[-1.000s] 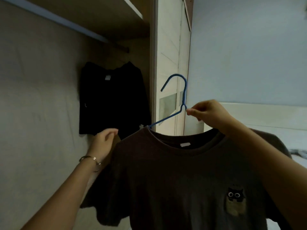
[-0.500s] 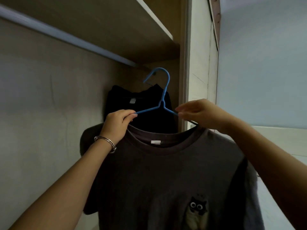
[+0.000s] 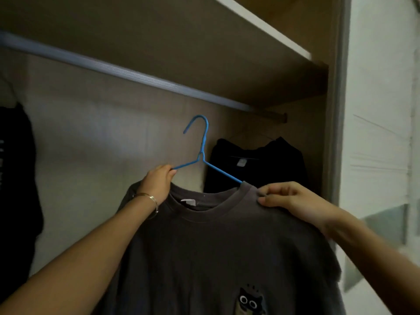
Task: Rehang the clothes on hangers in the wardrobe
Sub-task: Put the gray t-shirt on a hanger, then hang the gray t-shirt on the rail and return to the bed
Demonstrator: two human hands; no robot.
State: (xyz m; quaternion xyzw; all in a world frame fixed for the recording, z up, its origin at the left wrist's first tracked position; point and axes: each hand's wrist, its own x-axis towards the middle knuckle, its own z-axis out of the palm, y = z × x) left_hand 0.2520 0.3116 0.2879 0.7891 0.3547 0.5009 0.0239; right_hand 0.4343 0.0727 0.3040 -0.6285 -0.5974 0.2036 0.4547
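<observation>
A dark grey T-shirt (image 3: 216,246) with a small cat patch low on the chest hangs on a blue wire hanger (image 3: 202,153). The hanger's hook points up and left, below the wardrobe rail (image 3: 141,78) and apart from it. My left hand (image 3: 159,183) pinches the hanger's left arm at the shirt's left shoulder. My right hand (image 3: 288,198) pinches the shirt's fabric at the right shoulder, beside the collar. The hanger's right arm disappears into the collar.
A black shirt (image 3: 256,164) hangs from the rail at the right end, just behind the grey shirt. Another dark garment (image 3: 16,183) hangs at the far left. A shelf (image 3: 250,42) runs above the rail. The wardrobe's side panel (image 3: 334,110) stands at the right.
The view has tilted up and closer to the rail. My right hand has moved from the hanger's wire down onto the shirt's right shoulder. My left hand keeps its grip on the hanger's left arm.
</observation>
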